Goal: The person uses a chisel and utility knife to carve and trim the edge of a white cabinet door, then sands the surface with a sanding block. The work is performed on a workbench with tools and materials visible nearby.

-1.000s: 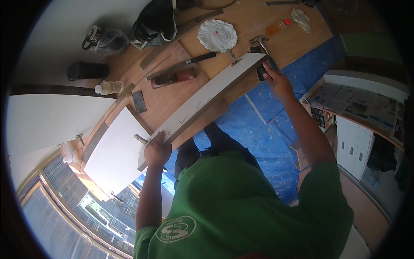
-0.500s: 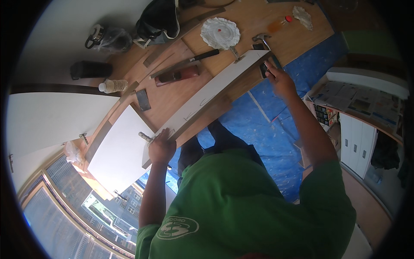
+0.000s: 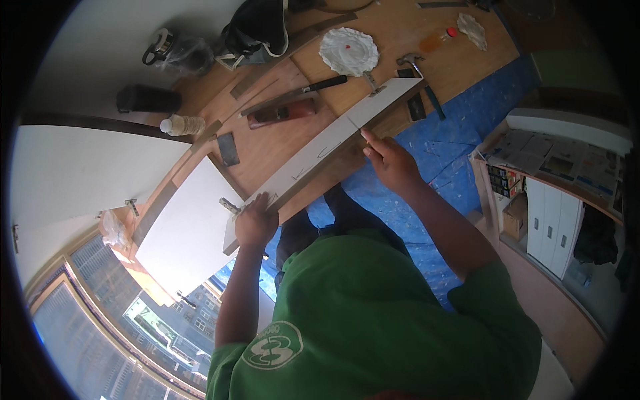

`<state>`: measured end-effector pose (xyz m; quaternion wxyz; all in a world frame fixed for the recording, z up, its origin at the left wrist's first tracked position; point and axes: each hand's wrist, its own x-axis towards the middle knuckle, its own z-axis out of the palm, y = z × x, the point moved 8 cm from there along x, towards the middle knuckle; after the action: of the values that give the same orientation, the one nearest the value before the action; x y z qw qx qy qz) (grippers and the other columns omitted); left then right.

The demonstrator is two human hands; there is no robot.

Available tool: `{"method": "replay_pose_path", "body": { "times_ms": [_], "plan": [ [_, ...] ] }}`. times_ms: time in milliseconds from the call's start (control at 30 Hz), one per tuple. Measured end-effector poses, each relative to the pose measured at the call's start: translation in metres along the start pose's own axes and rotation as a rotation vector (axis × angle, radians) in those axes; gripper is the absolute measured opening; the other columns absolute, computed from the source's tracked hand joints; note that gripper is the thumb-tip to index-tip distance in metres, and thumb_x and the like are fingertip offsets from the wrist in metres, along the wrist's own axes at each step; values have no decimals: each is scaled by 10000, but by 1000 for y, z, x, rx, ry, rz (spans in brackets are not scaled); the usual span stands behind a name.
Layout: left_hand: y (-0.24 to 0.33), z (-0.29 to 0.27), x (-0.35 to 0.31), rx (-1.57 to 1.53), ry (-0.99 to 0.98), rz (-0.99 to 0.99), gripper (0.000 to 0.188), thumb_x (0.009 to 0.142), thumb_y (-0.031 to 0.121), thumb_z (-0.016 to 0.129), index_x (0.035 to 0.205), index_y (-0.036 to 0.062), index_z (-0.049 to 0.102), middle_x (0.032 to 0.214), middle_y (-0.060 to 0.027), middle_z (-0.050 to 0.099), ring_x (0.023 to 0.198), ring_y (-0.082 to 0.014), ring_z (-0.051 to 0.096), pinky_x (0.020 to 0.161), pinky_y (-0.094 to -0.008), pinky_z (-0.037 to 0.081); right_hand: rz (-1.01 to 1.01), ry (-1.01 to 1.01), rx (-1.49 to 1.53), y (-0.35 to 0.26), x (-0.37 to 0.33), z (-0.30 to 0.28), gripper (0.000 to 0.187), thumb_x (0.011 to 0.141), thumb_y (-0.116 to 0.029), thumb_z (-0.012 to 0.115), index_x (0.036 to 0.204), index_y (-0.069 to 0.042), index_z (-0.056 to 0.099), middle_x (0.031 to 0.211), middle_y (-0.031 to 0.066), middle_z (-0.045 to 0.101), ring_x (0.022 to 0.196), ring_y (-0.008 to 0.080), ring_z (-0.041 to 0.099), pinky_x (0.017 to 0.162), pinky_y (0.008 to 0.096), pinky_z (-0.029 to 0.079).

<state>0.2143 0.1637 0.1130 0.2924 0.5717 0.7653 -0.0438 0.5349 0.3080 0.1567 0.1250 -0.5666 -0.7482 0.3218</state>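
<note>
A long, narrow white board with pencil-like marks lies slantwise along the front of the wooden worktop. Close to a metal hinge, my left hand grips its lower-left end, fingers over the top face. My right hand is closed around a thin, pointed tool, whose tip sticks out over the board's middle; its handle is hidden in my fist. Another hinge sits at the board's far end. Beside that end lies a claw hammer with a dark green handle.
Behind the board lie a black-handled long tool, a reddish block-shaped tool and a dark flat plate. A crumpled white dish and a plastic bottle stand farther back. A white panel is at left; blue sheeting covers the floor.
My right hand has moved left and nearer, from the board's far end by the hammer to its middle. The thin tool now shows in it. My left hand stays on the board.
</note>
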Motion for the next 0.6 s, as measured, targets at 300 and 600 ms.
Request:
{"method": "replay_pose_path", "body": {
  "times_ms": [300, 600],
  "plan": [
    [2, -5, 4, -7, -52, -18, 514, 814, 208, 653, 1320, 125, 675, 1225, -119, 740, 1072, -334, 721, 936, -471, 581, 70, 194, -145, 85, 32, -39, 449, 1034, -253, 626, 1480, -232, 574, 969, 174, 654, 915, 377, 679, 798, 478, 553],
    [-1, -8, 1, -48, -34, 18, 508, 818, 210, 651, 1315, 110, 673, 1244, -123, 731, 1072, -347, 720, 947, -479, 576, -75, -152, -14, -86, -46, 73, 507, 1010, -164, 646, 1506, -179, 541, 923, 166, 610, 832, 353, 666, 729, 444, 551]
  ]
}}
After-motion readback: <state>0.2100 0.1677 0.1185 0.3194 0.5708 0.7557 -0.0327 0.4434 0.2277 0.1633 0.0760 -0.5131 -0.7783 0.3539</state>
